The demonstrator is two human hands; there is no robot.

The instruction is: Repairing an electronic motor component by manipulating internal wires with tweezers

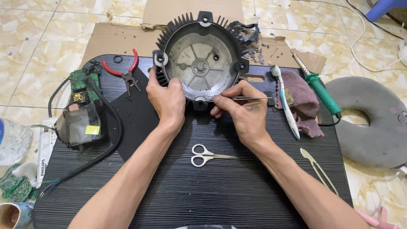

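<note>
Nearest: a pair of small white-handled scissors (204,155) lies shut on the board between the two forearms.
Surface: a black board with fine ridges (220,191) rests on flattened cardboard (123,38), which lies on a beige marbled tile floor (42,34).
Housing: a round cast-metal housing with black cooling fins (203,59) stands tilted at the far edge of the board, its grey hollow inside facing the camera.
Left hand: the left hand (167,99) grips the housing's lower left rim, thumb inside, fingers curled behind.
Right hand: the right hand (239,108) pinches thin metal tweezers (250,98) between thumb and forefinger; which end meets the lower rim of the housing is hard to tell.
Left side: red-handled pliers (125,72), a green circuit board wrapped in tape with a yellow sticker (80,114) and a black cable (111,140); a long white printed box (44,154) lies off the board's edge beside a clear plastic bottle (12,140).
Right side: a white and teal toothbrush (286,101) lies across a mauve rag (301,101), a green-handled soldering iron (320,91) just beyond, a pale pry tool (316,167) nearer the camera, a grey ring cushion (373,123) on the floor.
</note>
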